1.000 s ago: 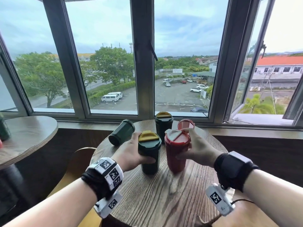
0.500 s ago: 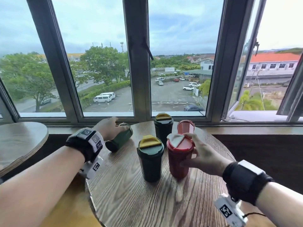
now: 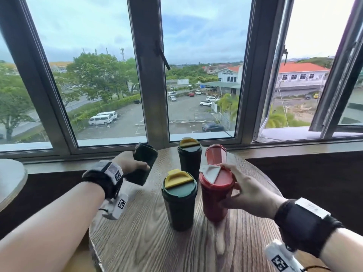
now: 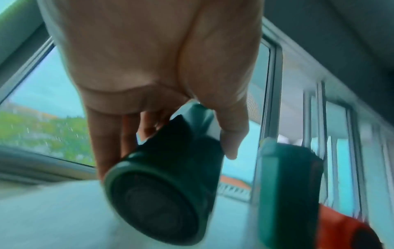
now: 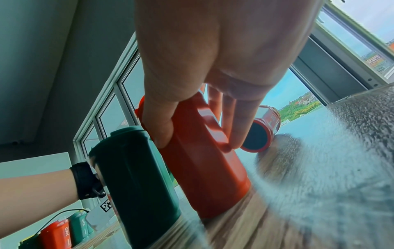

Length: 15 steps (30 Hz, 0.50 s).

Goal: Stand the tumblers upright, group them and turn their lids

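My left hand (image 3: 137, 166) grips a dark green tumbler (image 3: 145, 158) at the far left of the round wooden table (image 3: 149, 242). The tumbler is tilted, and its base (image 4: 157, 208) points toward my wrist. My right hand (image 3: 238, 185) holds the upper part of an upright red tumbler (image 3: 215, 197) with a white flap on its lid, thumb and fingers around it (image 5: 192, 134). A green tumbler with a yellow lid (image 3: 179, 201) stands just left of it. A second one (image 3: 189, 155) stands at the back. Behind the held red tumbler, another red tumbler (image 5: 261, 133) lies on its side.
The window sill and frames (image 3: 275, 148) run close behind the table, with an open pane at the right. A second round table (image 3: 11, 179) is at the left and carries more tumblers (image 5: 64, 230). A yellowish seat (image 3: 78, 258) shows under my left arm.
My left hand let go of the near green tumbler, reached to the green tumbler lying at the far left, gripped it and tilted it up. My right hand stays on the red tumbler.
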Each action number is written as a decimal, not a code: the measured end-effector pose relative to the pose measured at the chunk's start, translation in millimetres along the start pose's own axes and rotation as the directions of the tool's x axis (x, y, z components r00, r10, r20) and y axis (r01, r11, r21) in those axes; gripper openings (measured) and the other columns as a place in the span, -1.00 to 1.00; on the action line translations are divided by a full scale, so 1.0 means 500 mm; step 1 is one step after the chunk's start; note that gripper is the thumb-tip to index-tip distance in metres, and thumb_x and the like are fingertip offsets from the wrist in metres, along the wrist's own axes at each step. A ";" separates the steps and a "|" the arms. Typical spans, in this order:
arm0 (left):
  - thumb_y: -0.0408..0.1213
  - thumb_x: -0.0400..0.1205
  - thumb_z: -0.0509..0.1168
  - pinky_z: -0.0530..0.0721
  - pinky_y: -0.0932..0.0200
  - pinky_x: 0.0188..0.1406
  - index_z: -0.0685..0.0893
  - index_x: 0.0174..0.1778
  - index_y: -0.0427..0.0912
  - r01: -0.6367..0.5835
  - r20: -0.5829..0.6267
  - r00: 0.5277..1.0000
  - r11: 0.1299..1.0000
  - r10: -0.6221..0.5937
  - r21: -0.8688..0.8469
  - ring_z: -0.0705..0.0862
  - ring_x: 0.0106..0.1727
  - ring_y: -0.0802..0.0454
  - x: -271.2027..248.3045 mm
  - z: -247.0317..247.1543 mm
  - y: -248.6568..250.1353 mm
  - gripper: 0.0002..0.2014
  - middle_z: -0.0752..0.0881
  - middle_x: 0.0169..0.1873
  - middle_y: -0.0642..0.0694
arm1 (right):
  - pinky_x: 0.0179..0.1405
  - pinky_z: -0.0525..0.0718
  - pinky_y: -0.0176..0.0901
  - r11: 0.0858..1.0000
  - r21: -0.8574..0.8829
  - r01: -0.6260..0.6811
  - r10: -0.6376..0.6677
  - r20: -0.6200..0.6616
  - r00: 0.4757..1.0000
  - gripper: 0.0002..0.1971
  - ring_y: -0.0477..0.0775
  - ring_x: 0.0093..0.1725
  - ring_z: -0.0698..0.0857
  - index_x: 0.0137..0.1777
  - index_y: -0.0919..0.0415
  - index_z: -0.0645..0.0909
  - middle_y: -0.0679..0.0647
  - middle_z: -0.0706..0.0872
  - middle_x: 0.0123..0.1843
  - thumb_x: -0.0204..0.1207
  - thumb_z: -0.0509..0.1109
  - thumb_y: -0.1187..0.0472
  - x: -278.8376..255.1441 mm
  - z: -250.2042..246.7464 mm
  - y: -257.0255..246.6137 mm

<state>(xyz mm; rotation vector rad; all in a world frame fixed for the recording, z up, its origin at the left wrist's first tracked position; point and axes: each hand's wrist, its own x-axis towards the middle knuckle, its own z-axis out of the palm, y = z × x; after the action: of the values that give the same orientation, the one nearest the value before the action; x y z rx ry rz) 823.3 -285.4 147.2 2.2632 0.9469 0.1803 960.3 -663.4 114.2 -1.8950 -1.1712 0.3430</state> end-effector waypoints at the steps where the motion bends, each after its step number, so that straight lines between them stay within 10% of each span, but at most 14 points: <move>1: -0.28 0.41 0.65 0.82 -0.09 0.04 0.73 -0.08 -0.11 -0.055 0.026 0.998 0.991 0.058 -0.121 0.83 -0.10 -0.12 -0.012 0.004 0.011 -0.74 0.85 -0.12 -0.18 | 0.46 0.68 0.03 1.000 0.001 -0.005 0.005 -0.002 1.000 0.05 -0.16 0.26 0.79 0.63 -0.16 0.31 -0.09 0.82 0.26 0.16 0.79 0.14 0.000 0.000 -0.001; 5: -0.55 0.25 0.70 0.77 0.04 0.08 0.63 0.16 -0.13 -0.208 0.068 0.967 0.919 0.244 -0.335 0.75 -0.02 0.05 -0.046 0.040 0.025 -0.38 0.79 -0.06 -0.04 | 0.44 0.68 -0.05 1.000 0.001 -0.014 0.014 0.003 1.000 0.04 -0.19 0.25 0.79 0.64 -0.14 0.31 -0.10 0.81 0.27 0.18 0.79 0.19 -0.002 -0.001 -0.006; 9: 0.08 -0.32 0.83 0.73 -0.09 0.28 0.64 0.28 -0.03 -0.247 0.086 0.946 0.869 0.311 -0.429 0.75 0.06 0.06 -0.052 0.076 -0.006 0.15 0.85 -0.02 0.07 | 0.42 0.68 -0.10 1.000 -0.003 -0.025 0.025 0.018 1.000 0.04 -0.18 0.26 0.78 0.64 -0.13 0.30 -0.07 0.81 0.27 0.21 0.79 0.22 -0.002 -0.001 -0.007; 11: 0.03 -0.21 0.84 0.72 0.18 0.06 0.67 0.17 0.05 -0.303 0.086 0.928 0.870 0.362 -0.389 0.72 -0.05 0.21 -0.070 0.091 -0.005 -0.03 0.85 -0.16 0.25 | 0.41 0.69 -0.12 1.000 0.005 -0.028 0.028 0.014 1.000 0.04 -0.18 0.26 0.79 0.65 -0.13 0.30 -0.07 0.81 0.26 0.22 0.79 0.24 -0.003 -0.002 -0.006; 15: -0.65 0.29 0.66 0.60 0.56 -0.22 0.59 0.34 -0.40 -0.390 0.020 0.905 0.846 0.426 -0.364 0.70 -0.24 0.50 -0.079 0.108 -0.009 -0.31 0.78 -0.10 0.09 | 0.35 0.72 -0.19 0.999 0.014 -0.043 0.043 0.013 0.999 0.04 -0.15 0.24 0.80 0.64 -0.15 0.30 -0.04 0.80 0.28 0.22 0.79 0.25 -0.002 0.000 -0.006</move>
<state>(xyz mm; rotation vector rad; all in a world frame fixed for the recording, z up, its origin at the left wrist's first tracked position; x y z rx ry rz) 811.5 -338.5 108.1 2.0812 0.3289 0.3879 957.6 -663.6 116.4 -1.9103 -1.1346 0.3869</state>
